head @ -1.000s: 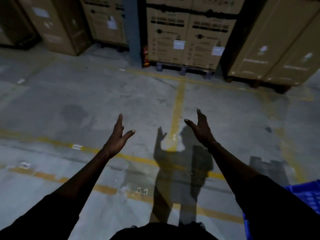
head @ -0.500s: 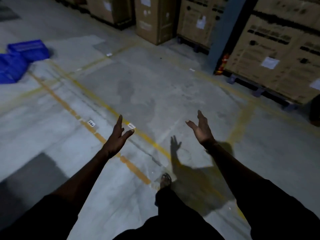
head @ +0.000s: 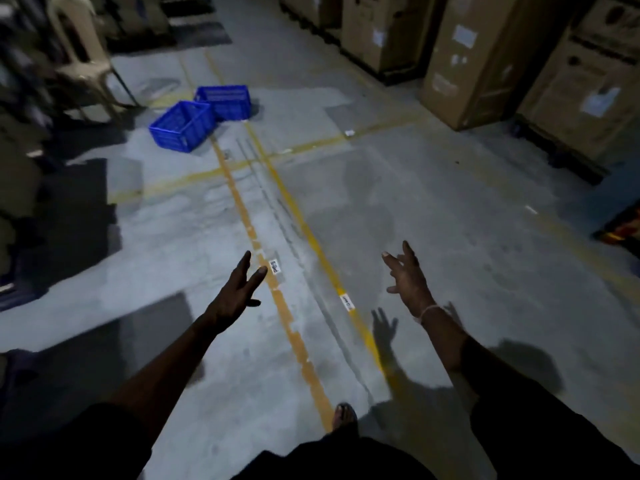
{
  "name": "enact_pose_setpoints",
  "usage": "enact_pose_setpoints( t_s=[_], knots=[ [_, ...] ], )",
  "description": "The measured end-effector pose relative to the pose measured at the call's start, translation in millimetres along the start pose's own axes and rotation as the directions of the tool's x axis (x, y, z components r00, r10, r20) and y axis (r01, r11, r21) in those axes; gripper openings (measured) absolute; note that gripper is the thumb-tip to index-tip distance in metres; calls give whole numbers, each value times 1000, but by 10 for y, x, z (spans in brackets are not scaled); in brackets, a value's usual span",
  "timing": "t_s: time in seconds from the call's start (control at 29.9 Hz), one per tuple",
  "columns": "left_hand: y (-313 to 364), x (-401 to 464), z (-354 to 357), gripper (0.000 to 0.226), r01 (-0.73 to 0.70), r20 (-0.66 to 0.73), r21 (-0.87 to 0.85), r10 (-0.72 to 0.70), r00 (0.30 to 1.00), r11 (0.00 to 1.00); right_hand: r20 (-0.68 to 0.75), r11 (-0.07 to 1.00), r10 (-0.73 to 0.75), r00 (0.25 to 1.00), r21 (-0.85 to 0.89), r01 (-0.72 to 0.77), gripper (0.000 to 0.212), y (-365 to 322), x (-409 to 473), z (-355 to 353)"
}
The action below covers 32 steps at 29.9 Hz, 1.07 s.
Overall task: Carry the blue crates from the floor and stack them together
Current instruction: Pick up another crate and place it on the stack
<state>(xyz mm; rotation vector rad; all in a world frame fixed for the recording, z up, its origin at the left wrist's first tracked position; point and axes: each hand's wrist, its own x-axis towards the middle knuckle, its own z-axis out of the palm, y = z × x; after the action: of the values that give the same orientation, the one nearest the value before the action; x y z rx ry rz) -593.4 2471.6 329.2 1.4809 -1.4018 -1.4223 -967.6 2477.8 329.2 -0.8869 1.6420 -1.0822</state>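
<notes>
1. State: left hand [head: 232, 299] and right hand [head: 408, 277] are both raised ahead of the body, fingers spread and straight, holding nothing. No contact with any crate.
2. Task objects: two blue crates sit on the floor [head: 433, 237] well ahead of the hands and off to the left hand's side. The near crate [head: 183, 125] stands skewed to the yellow floor lines [head: 277, 299]; the far crate [head: 225, 101] lies just behind it, and the two appear to touch at a corner. Both look empty from here, though the interiors are not fully visible.
3. Step in hand (judgement): approach, then pick up the near crate first, since it blocks clean access to the other.
4. Method: walk along the yellow lines, veer toward the left-hand side, and stop square to a long wall of the near crate so that each hand meets an opposite short rim.
5. Grip: fingers under the rim or in the handle slots, one hand per side; lift level.
6. Hazards: a plastic chair [head: 81, 60] stands beyond the crates on the left hand's side and cardboard boxes [head: 467, 64] line the right hand's side; dim light, so watch footing.
</notes>
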Motion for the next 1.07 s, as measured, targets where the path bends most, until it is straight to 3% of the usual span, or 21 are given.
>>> enact_pose_setpoints(
  t_s=[0.13, 0.23, 0.54, 0.77, 0.97, 1.07],
  knots=[
    [222, 613, -408, 88, 20, -111, -71, -28, 993, 997, 119, 999, -12, 993, -51, 19, 88, -569, 830, 542],
    [231, 1016, -711, 76, 13, -183, -118, -34, 983, 993, 185, 994, -41, 982, -92, 59, 80, -915, 1364, 1004],
    [-7, 2757, -2220, 73, 15, -312, -146, -61, 948, 989, 275, 984, -65, 959, -145, 108, 74, -1712, 3223, 2737],
    [390, 4365, -3617, 98, 42, -258, -30, -48, 965, 999, 261, 990, -86, 962, -89, 113, 75, -2497, 4458, 4098],
    [887, 5703, -4458, 89, 12, -200, 32, -5, 980, 999, 203, 995, -72, 977, -56, 85, 74, -3018, 5515, 4912],
    [947, 6419, -4802, 98, 27, -196, 24, -22, 980, 999, 188, 997, -42, 981, -61, 54, 75, -3204, 6176, 5277]
  ],
)
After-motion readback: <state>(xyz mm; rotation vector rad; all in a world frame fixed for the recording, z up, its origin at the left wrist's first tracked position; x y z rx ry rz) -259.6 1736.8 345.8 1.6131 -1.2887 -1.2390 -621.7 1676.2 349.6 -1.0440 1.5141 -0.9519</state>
